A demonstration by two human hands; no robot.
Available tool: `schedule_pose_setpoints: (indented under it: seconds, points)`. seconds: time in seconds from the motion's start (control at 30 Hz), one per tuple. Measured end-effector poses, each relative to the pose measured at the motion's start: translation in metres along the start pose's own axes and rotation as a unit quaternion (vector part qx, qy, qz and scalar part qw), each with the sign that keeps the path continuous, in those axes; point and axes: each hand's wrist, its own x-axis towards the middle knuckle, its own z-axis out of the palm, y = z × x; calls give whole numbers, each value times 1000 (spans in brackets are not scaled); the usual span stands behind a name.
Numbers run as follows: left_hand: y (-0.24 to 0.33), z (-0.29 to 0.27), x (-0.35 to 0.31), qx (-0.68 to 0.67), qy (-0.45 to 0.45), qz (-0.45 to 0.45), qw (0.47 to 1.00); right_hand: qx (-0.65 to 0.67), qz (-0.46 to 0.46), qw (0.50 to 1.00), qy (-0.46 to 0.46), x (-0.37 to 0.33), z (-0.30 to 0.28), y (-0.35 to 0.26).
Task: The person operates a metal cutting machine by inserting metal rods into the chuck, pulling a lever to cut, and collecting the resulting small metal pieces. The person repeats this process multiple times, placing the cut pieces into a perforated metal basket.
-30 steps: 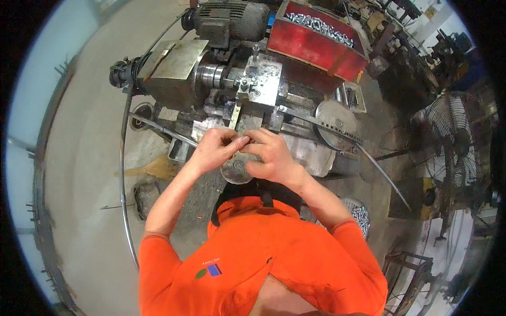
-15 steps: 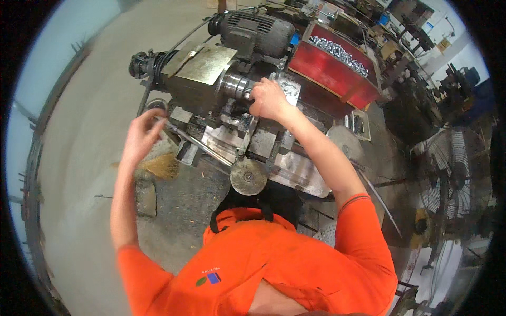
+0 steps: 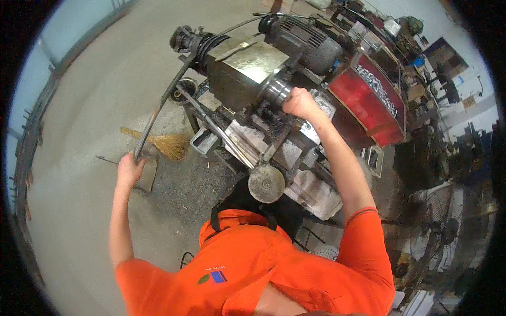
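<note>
Left hand (image 3: 129,163) grips a long lever (image 3: 158,108) at left, fingers closed around it. Right hand (image 3: 298,102) is clenched on the machine (image 3: 242,66) spindle, far centre. Broom (image 3: 166,143) lies near.

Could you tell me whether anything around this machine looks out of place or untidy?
A straw broom lies flat on the floor beside the machine, near the left hand gripping a long lever. Dark grit is scattered nearby.
</note>
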Motion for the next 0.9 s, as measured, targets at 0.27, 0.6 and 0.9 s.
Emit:
schedule_pose_setpoints:
  seconds: [0.27,0.6,0.9]
  points:
    - [-135,-40,129,346,136,52,927,51,2,999,-12,-7,-18,-22]
    - [-66,-10,163,61,335,152,928,-63,-156,985,46,-38,-16,-8]
    - [72,201,111,158,-133,218,954,80,-13,980,181,-231,-68,30]
